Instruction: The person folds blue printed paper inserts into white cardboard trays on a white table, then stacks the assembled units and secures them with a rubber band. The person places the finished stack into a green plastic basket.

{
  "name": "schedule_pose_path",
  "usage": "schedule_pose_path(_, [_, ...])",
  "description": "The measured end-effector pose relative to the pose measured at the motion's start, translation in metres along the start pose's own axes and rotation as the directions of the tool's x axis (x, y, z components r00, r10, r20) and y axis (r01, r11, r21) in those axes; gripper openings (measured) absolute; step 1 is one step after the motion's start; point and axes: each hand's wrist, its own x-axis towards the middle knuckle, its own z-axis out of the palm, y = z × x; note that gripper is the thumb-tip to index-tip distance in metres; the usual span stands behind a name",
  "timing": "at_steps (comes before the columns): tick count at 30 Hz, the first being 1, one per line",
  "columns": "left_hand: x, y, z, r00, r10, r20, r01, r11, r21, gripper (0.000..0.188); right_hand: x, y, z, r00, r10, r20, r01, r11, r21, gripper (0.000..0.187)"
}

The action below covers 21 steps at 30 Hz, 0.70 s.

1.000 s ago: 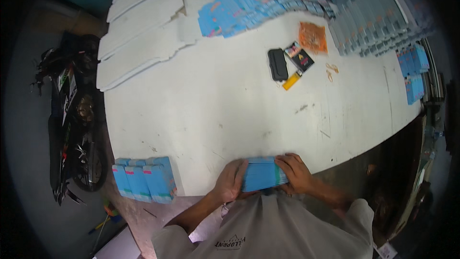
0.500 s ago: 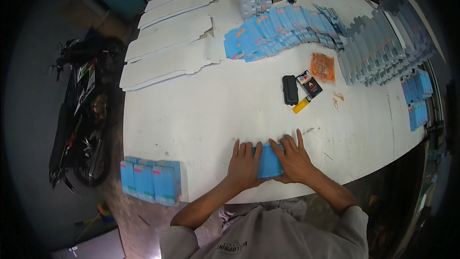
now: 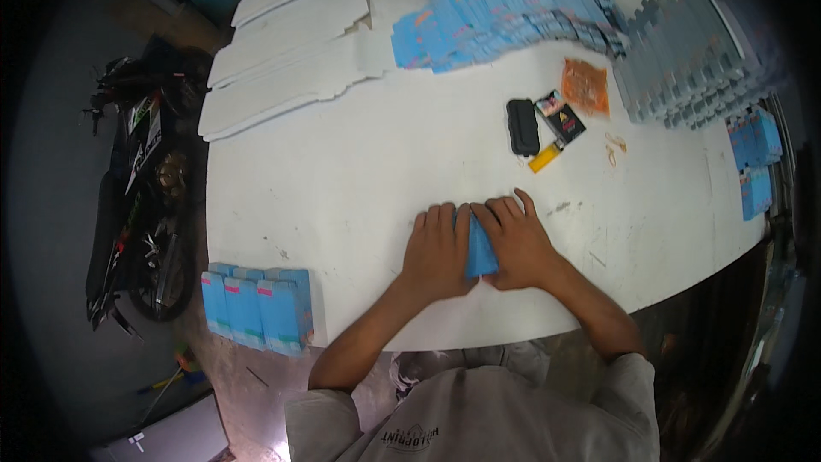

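Note:
Both of my hands lie flat on a small light-blue carton (image 3: 479,250) on the white table (image 3: 342,180), near its front edge. My left hand (image 3: 438,252) presses its left side, fingers together and pointing away from me. My right hand (image 3: 517,239) covers its right side, fingers spread a little. Only a narrow strip of the carton shows between the hands.
Folded blue boxes (image 3: 255,306) stand at the table's front left corner. Flat blue cartons (image 3: 505,17) fan across the back, grey-blue stacks (image 3: 684,68) at the right, white card sheets (image 3: 291,60) at back left. A black case (image 3: 522,127), small packet (image 3: 560,118), yellow lighter (image 3: 544,157) lie mid-table. Motorcycle (image 3: 137,197) at left.
My hands moved the blue carton from the table's edge further onto the table and now lie flat on it, covering more of it.

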Motion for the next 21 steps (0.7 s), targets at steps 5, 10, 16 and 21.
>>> schedule_pose_path(5, [0.019,-0.013,-0.004,1.000,-0.012,0.002,0.012,1.000,0.000,0.061,0.022,0.020,-0.004,0.996,-0.088,0.005,0.088,0.996,0.028,0.085])
schedule_pose_path(10, [0.030,-0.020,-0.016,0.996,-0.002,0.090,0.002,1.000,0.006,0.068,0.025,0.026,-0.004,0.997,-0.056,0.057,0.053,0.997,0.058,0.090])
schedule_pose_path(16, [0.019,-0.020,-0.032,0.988,-0.139,-0.065,0.126,0.977,-0.171,0.072,-0.030,0.027,0.022,0.806,0.403,-0.433,0.004,0.728,0.685,0.113])
schedule_pose_path(21, [-0.007,0.018,0.005,0.961,-0.095,-0.260,-0.062,0.842,-0.536,0.085,-0.047,-0.037,0.072,0.659,0.720,-0.220,0.355,-0.039,0.934,0.105])
